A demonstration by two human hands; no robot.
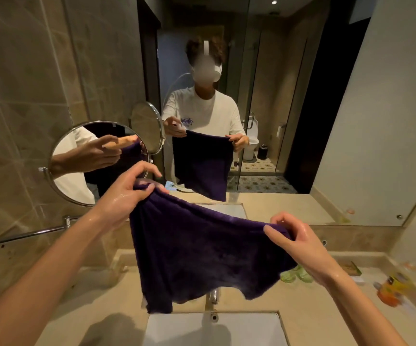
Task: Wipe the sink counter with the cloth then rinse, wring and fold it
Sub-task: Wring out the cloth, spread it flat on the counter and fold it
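the left hand (127,196) pinches the far-left top corner of the purple cloth (202,253) between thumb and curled fingers; the right hand (294,240) pinches the near-right top corner the same way, its spare fingers lifted. between them the cloth hangs spread open in the air, above the tap (213,295) and the white sink (217,330), clear of the beige counter (89,308). both hands look wet, so this reads as the start of folding, rinse and wring likely done. the next move calls for bringing the two corners together, edges matched, without letting the cloth sag into the basin.
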